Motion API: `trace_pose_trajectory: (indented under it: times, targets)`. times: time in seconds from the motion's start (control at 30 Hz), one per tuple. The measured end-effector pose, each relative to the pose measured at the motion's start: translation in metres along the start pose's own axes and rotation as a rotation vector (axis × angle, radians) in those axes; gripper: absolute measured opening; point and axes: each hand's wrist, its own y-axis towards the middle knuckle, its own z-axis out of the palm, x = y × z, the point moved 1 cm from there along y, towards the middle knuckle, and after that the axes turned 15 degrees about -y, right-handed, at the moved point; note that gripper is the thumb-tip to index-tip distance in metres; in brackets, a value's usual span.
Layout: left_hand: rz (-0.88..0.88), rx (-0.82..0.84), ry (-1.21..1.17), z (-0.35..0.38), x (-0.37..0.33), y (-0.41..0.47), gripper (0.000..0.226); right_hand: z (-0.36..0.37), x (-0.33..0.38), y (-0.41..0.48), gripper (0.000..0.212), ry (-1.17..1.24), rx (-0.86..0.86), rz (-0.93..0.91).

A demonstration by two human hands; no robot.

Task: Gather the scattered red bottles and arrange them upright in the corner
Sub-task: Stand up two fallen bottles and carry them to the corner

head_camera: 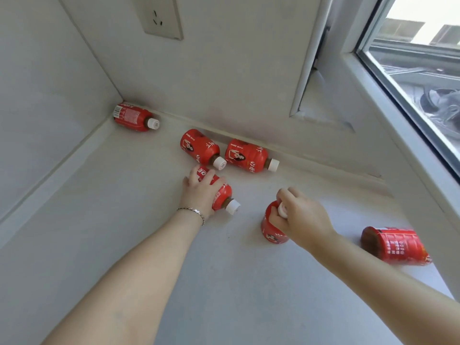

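White ledge [124,220] by window; left hand [199,192] wrapping a lying bottle [222,195], right hand [302,217] pinching an upright bottle's cap [282,210]; either risks rolling, toppling.

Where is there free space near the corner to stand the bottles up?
Bare white floor lies along the left wall, beside the lone red plastic bottle in the corner. It is crowded by the back wall: two lying bottles, almost touching.

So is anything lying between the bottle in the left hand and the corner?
Mostly open counter, but a bottle already lies on its side in the corner itself, where the left hand's bottle should stand.
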Motion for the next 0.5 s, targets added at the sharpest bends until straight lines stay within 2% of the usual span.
trace_pose_trajectory:
  times: [0.07, 0.13, 0.2, 0.27, 0.33, 0.4, 0.47, 0.5]
  targets:
    - [-0.012, -0.145, -0.199, 0.0, 0.003, -0.006, 0.072, 0.002, 0.0, 0.001, 0.032, 0.011, -0.019, 0.0]
    - [-0.081, -0.241, -0.564, -0.005, 0.002, -0.019, 0.071, 0.004, -0.001, 0.001, 0.032, 0.026, -0.034, -0.001]
    - [-0.244, -0.174, -0.938, -0.006, -0.004, -0.042, 0.069, 0.005, -0.003, 0.0, 0.032, 0.034, -0.048, 0.001]
    - [-0.312, -0.082, -1.072, 0.001, -0.005, -0.068, 0.065, 0.006, -0.003, -0.001, 0.033, 0.039, -0.055, -0.007]
    - [-0.269, -0.004, -1.045, 0.001, -0.008, -0.093, 0.062, 0.006, -0.003, -0.002, 0.031, 0.036, -0.052, -0.009]
    - [-0.193, 0.05, -0.886, -0.002, -0.011, -0.105, 0.068, 0.006, -0.002, -0.002, 0.024, 0.033, -0.034, 0.0]
    - [-0.094, -0.03, -0.553, -0.014, -0.018, -0.107, 0.074, 0.004, -0.001, -0.003, 0.02, 0.013, -0.021, -0.003]
    - [-0.01, -0.137, -0.41, -0.02, -0.023, -0.106, 0.067, 0.003, -0.001, -0.003, 0.019, 0.003, -0.004, -0.005]
